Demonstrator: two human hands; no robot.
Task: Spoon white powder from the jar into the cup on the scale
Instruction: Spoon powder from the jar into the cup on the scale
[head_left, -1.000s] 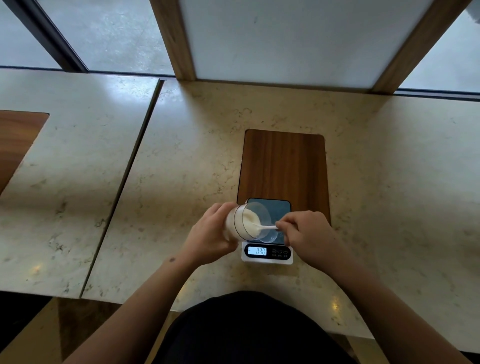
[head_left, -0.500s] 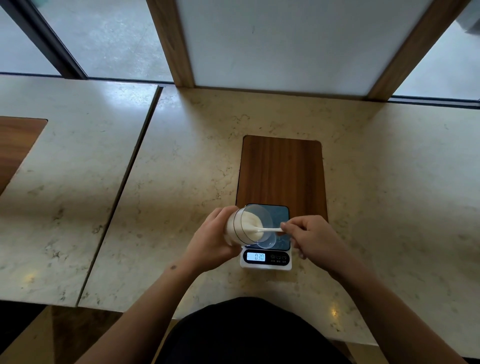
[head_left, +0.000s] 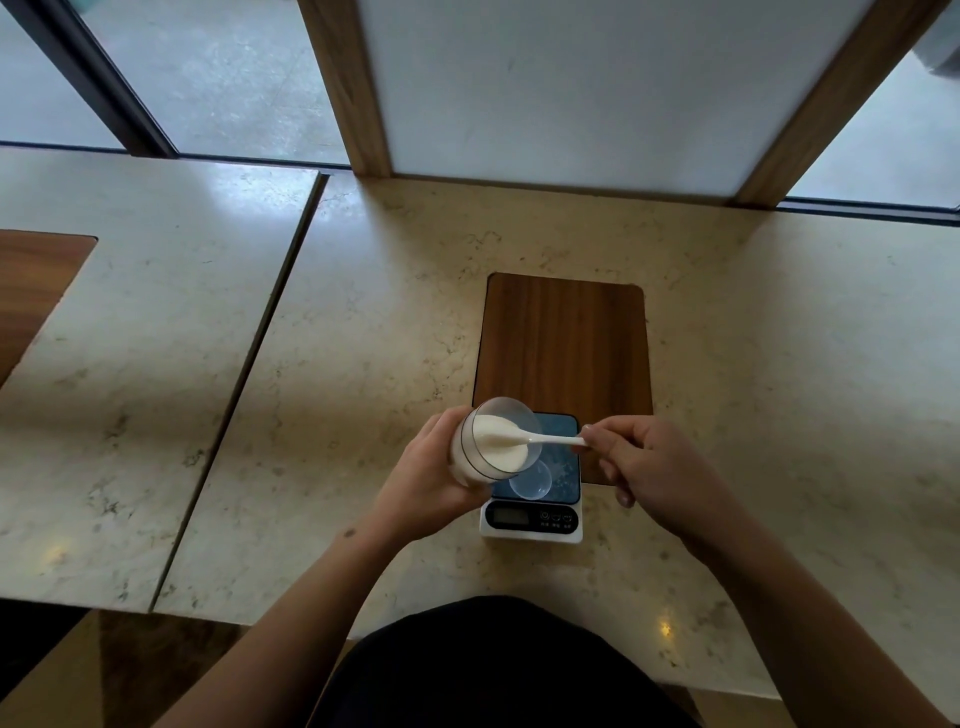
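Observation:
My left hand (head_left: 426, 483) grips a clear jar (head_left: 493, 439) of white powder, tilted with its mouth toward the right, above the left part of the scale (head_left: 532, 512). My right hand (head_left: 654, 467) pinches the handle of a white spoon (head_left: 545, 440) whose bowl is inside the jar's mouth, in the powder. A small clear cup (head_left: 531, 480) stands on the scale's blue platform, just below the jar and partly hidden by it. The scale's display looks dark.
The scale sits on a beige marble counter (head_left: 779, 389), at the near edge of a dark wooden inset panel (head_left: 563, 343). A seam divides this counter from another slab (head_left: 130, 338) on the left. Windows and wooden posts (head_left: 345, 83) run along the back.
The spoon's bowl stays in the jar's mouth and both hands hold their grips. The scale's lit reading has gone dark. The view has shifted slightly.

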